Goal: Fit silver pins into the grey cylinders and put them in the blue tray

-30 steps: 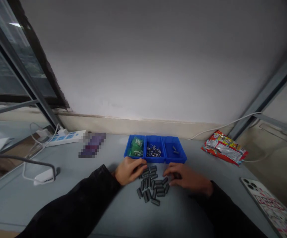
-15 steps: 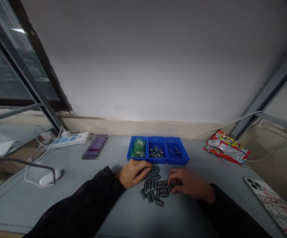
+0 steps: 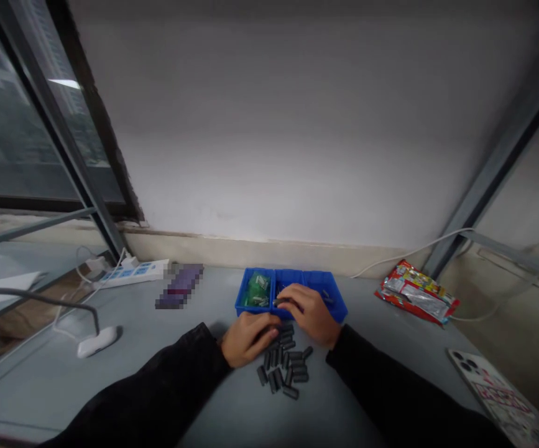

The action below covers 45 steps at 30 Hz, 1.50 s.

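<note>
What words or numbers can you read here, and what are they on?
None can be read clearly.
Phone: red lettering on its back, too blurred to read.
Red packet: printing too small and blurred.
Power strip: blue markings, no readable letters.
Purple item: pixelated, so nothing readable.

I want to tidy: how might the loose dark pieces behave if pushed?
The dark pieces may roll, since their sides look rounded. They seem stiff, judging by straight outlines. Pushing one would likely nudge others, as many lie crowded.
</note>
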{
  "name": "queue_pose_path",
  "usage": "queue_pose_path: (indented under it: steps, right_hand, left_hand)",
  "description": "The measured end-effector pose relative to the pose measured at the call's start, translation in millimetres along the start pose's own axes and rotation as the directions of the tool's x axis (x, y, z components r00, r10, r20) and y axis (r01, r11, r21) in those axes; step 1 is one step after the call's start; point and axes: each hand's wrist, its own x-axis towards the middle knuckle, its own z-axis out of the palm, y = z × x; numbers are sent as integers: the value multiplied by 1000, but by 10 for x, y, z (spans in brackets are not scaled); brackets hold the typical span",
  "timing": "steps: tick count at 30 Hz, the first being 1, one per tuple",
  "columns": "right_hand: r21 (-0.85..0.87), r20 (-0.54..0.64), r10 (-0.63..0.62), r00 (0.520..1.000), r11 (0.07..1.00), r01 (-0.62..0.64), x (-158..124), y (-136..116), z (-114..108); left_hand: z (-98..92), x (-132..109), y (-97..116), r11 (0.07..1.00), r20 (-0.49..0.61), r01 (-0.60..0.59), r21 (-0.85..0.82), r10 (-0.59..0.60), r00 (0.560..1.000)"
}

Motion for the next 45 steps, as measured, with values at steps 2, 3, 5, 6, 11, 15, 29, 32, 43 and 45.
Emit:
queue_pose_path:
  steps: [2, 3, 5, 6, 11, 15, 29, 32, 43, 45]
  right_hand:
    - [-74, -82, -94, 992, 993, 88, -117, 20, 103]
    - [-117, -100, -130, 986, 986, 118, -193, 25, 132]
    - [-195, -121, -183, 976, 968, 157, -343, 23, 160]
    - [-224, -130, -199, 971, 960, 167, -405, 17, 164]
    - [-245, -135, -212, 968, 954, 175, -519, -7, 189]
    - [-192, -151, -106, 983, 978, 76, -507, 36, 225]
    - [-187, -94, -71, 993, 981, 52, -534, 40, 239]
    - [-183, -99, -28, 995, 983, 10, -539, 21, 236]
    - [-242, -5, 66, 998, 968, -65, -550, 28, 203]
    - [-221, 14, 73, 997, 973, -69, -553, 29, 197]
  left_hand:
    - [12, 0, -6, 999, -5, -33, 11, 33, 999]
    - [25, 0, -9, 1000, -20, -15, 14, 16, 1000]
    - [64, 0, -15, 999, -31, 47, 24, -47, 998]
    - [84, 0, -15, 997, -20, 71, 24, -71, 997]
    - [128, 24, 17, 988, -70, 153, 15, -152, 986]
    - [145, 50, -7, 982, -86, 186, 19, -184, 979]
    - [115, 11, -106, 982, -89, 160, -100, -169, 982]
    - [120, 3, -93, 986, -108, 130, -102, -141, 984]
    - [123, -12, -91, 985, -73, 124, -116, -133, 988]
    - [122, -7, -86, 985, -83, 118, -126, -129, 988]
